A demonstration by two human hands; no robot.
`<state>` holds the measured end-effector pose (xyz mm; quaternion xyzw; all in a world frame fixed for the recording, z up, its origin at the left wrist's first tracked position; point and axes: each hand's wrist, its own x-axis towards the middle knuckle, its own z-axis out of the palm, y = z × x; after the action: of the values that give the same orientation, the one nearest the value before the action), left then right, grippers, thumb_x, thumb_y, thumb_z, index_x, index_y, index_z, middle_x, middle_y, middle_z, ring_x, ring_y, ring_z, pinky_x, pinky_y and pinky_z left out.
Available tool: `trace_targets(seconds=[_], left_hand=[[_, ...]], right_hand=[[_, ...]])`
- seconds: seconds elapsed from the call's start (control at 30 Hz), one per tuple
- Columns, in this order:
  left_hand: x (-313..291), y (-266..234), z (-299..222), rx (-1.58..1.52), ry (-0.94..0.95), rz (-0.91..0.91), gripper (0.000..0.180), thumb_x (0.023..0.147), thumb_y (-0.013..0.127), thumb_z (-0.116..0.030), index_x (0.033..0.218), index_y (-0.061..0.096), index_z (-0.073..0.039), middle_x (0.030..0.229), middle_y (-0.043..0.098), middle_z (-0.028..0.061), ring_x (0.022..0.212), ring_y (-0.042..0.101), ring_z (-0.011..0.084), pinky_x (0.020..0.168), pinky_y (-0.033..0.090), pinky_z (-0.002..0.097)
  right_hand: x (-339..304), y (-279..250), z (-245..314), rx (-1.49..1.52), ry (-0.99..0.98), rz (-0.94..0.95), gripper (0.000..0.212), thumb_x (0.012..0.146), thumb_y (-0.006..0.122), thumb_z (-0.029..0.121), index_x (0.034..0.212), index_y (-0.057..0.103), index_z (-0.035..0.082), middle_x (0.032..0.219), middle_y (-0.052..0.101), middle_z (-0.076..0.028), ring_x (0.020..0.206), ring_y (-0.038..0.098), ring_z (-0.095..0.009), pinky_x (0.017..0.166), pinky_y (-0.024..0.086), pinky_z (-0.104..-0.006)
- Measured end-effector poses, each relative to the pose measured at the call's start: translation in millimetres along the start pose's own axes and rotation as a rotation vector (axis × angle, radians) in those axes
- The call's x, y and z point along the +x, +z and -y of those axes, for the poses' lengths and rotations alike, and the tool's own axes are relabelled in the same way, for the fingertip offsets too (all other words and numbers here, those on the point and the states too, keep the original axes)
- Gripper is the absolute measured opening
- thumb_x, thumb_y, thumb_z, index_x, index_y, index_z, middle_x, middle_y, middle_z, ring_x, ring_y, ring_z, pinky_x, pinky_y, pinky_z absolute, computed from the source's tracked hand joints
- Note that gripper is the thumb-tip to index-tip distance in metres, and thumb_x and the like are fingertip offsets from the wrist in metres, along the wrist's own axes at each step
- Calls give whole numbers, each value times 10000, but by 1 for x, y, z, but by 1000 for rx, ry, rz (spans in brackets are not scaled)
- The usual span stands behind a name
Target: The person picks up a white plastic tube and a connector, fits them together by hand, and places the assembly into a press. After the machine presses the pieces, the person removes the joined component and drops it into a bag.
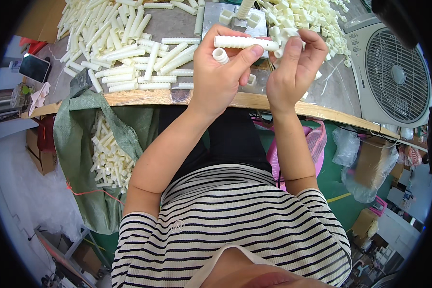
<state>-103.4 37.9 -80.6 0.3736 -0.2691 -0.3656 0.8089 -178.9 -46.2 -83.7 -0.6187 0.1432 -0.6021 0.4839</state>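
Just above the wooden front edge of the table (153, 98), both hands are at work! Left hand (220, 72) has a cream ribbed tube (237, 42) pinched between thumb and fingers, lying nearly level – and a second, shorter-looking tube (220, 56) sits tucked in that same grip, open end showing. Over on the other side, the right hand (295, 65) closes thumb and fingers on a small white connector (283, 34), right at the tube's end; whether the two are joined, I cannot tell. Behind the left hand spreads a big heap of tubes (125, 53), beyond the right a pile of connectors (317, 21) – with a grey fan (397, 74) beside it. Below, a green sack (84, 144) gapes around more pale pieces (111, 161).
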Motion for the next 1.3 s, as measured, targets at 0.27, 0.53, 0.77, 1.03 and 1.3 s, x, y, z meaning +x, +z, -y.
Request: trace_targets(seconds=[0.27,0.53,0.77,1.03,1.3], left_hand=[[-8,-3,-1,162,206,25,197,845,639,-31,960,480,-33,879,661,134,509,496,61,437,385,193],[17,-21,-52,914,455,299,153,764,722,-70,849,607,-17,754,650,28,602,557,37,527,419,184],[44,3,-58,919,121,562,328,632,819,-219,795,620,-15,760,571,32,661,495,95,572,403,250],[88,-2,-66,1060,366,150,165,782,556,-86,877,652,8,844,639,255,837,632,359,746,483,381],[94,-79,-103,1754,171,-180,315,740,687,-243,919,645,13,865,659,184,813,652,296,716,494,370]], right_hand=[[3,0,-5,-321,-240,5,198,949,481,129,1095,385,35,972,409,-42,702,414,-52,531,375,-192],[1,-14,18,321,849,387,373,887,588,108,1235,507,0,983,525,-50,819,540,-104,695,474,-247],[11,-66,23,366,716,800,337,760,691,113,1050,614,-42,1005,624,-93,934,592,-174,867,449,-275],[60,-36,2,-585,2,207,272,804,701,225,904,669,-26,740,616,-17,633,486,-56,575,381,-201],[66,12,-25,-626,-80,366,336,752,733,293,836,671,-26,704,618,-61,615,526,-133,576,428,-272]])
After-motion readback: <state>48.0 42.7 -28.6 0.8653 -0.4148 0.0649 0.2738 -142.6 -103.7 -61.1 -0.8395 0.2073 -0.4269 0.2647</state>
